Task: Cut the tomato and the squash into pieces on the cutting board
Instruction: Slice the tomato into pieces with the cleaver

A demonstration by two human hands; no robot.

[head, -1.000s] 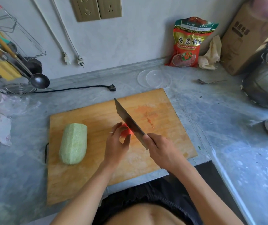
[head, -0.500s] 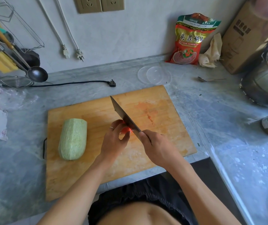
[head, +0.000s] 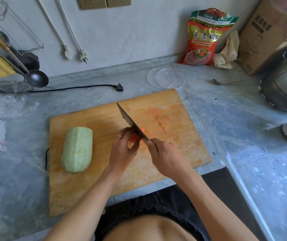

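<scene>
While the knife (head: 132,125) rested across the tomato (head: 135,137), we saw our right hand (head: 167,157) with its grip curled round the knife's handle at the near end of the blade, which slanted away toward the far side of the cutting board (head: 104,188). Our left hand (head: 122,150) lay on the board just left of the blade, its fingers bent over the tomato and pinching it from that side; a ring showed on one finger. Little of the tomato could be seen, only a red patch on either side of the blade, near the middle of the board. The squash (head: 77,149), pale green and peeled, lay whole on the board's left part, well apart from the tomato. Reddish juice stained the board beyond the blade to the right. The board sat on the grey worktop (head: 17,171); behind its far right corner lay a clear plastic lid (head: 165,78), and farther back a red packet (head: 203,39) leaned against the wall.
</scene>
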